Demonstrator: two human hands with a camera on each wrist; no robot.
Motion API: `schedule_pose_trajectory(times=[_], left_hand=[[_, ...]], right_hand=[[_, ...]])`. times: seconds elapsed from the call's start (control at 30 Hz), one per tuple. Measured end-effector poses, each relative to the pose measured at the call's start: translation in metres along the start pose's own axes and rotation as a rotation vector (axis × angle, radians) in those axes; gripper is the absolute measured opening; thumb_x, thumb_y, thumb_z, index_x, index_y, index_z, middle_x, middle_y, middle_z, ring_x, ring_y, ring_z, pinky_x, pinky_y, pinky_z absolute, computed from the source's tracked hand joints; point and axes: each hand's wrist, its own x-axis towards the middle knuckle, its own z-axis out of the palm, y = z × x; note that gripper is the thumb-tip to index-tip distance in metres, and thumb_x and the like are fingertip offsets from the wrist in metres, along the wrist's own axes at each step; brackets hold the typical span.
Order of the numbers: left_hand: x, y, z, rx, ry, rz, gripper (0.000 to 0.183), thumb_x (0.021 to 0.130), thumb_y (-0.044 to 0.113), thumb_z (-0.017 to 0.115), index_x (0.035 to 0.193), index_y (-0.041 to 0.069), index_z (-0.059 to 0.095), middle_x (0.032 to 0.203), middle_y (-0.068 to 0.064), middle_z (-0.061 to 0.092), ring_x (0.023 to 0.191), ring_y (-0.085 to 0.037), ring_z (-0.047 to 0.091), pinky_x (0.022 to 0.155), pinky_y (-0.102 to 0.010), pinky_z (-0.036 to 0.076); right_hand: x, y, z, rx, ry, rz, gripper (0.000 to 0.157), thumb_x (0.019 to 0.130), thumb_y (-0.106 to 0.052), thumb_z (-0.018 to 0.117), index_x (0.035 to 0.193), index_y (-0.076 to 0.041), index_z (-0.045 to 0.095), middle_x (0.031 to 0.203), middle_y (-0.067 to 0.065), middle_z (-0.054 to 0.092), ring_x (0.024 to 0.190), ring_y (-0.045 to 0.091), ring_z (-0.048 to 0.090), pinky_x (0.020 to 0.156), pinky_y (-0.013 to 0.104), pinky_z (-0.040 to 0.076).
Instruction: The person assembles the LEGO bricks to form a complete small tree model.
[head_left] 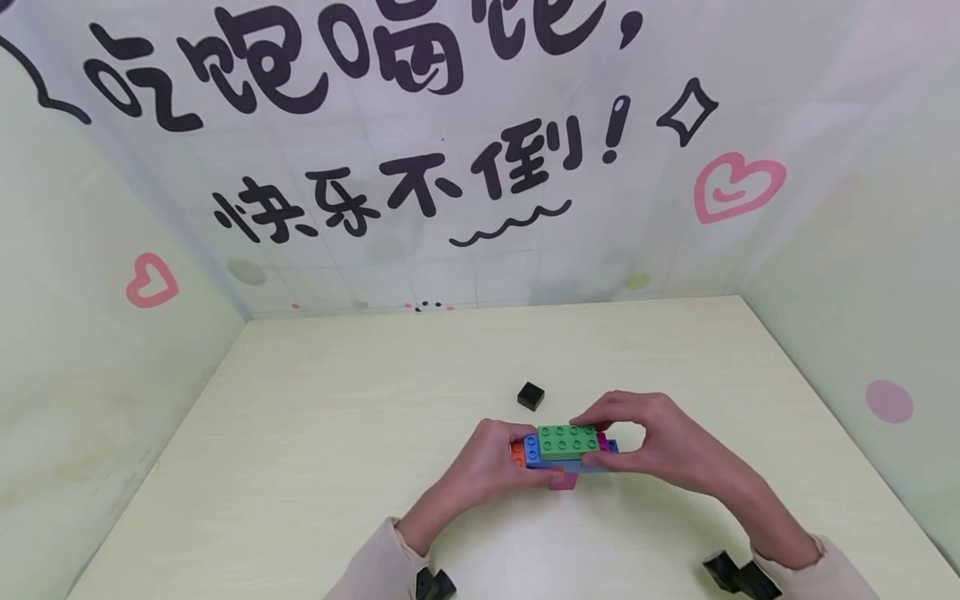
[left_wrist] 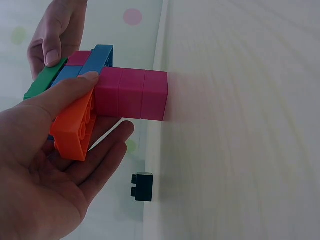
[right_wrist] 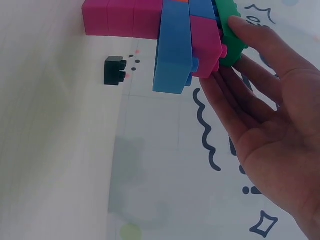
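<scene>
A structure of toy building bricks stands on the table, its stem a column of magenta bricks [left_wrist: 131, 94]. Across the stem lie an orange brick [left_wrist: 72, 127] and a long blue brick [right_wrist: 174, 50]. Another blue brick [head_left: 532, 450] and a magenta brick [right_wrist: 205, 45] sit a level higher, under a green brick [head_left: 568, 442] with studs facing up. My left hand [head_left: 491, 467] grips the structure around the orange end, thumb on the near side. At the top, my right hand [head_left: 652, 433] pinches the green brick between thumb and fingers. Whether the green brick is fully seated is hard to tell.
Just behind the structure lies a small black brick [head_left: 531, 396]. The pale wooden table [head_left: 337, 392] is bordered by a printed back wall [head_left: 420, 267] and side walls. Black devices [head_left: 742, 575] show at both sleeves.
</scene>
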Motion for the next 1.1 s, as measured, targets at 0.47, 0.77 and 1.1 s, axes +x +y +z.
schedule_pose_trajectory(times=[0.47, 0.77, 1.1], left_hand=[[0.0006, -0.0007, 0.0004, 0.014, 0.005, 0.008, 0.033, 0.074, 0.032, 0.088, 0.093, 0.010, 0.073, 0.070, 0.015, 0.063, 0.058, 0.000, 0.054, 0.050, -0.020, 0.044], [0.0008, 0.0013, -0.0005, -0.002, -0.005, -0.028, 0.037, 0.074, 0.032, 0.088, 0.099, 0.009, 0.074, 0.075, 0.015, 0.065, 0.062, -0.001, 0.056, 0.053, -0.020, 0.046], [0.0001, -0.0002, 0.0006, -0.008, -0.003, -0.023, 0.034, 0.074, 0.032, 0.087, 0.096, 0.010, 0.074, 0.073, 0.015, 0.064, 0.059, -0.001, 0.054, 0.051, -0.020, 0.044]], right_hand=[[-0.0006, 0.0033, 0.0023, 0.043, 0.009, -0.013, 0.037, 0.080, -0.024, 0.083, 0.115, -0.022, 0.072, 0.103, -0.009, 0.067, 0.086, 0.012, 0.061, 0.062, 0.027, 0.053], [0.0006, 0.0027, 0.0014, 0.059, -0.002, -0.029, 0.036, 0.081, -0.024, 0.082, 0.115, -0.019, 0.073, 0.104, -0.008, 0.067, 0.087, 0.012, 0.061, 0.065, 0.028, 0.054], [-0.0003, 0.0006, 0.0043, -0.021, 0.018, -0.057, 0.037, 0.080, -0.020, 0.083, 0.115, -0.015, 0.073, 0.104, -0.009, 0.063, 0.088, 0.011, 0.060, 0.065, 0.026, 0.053]])
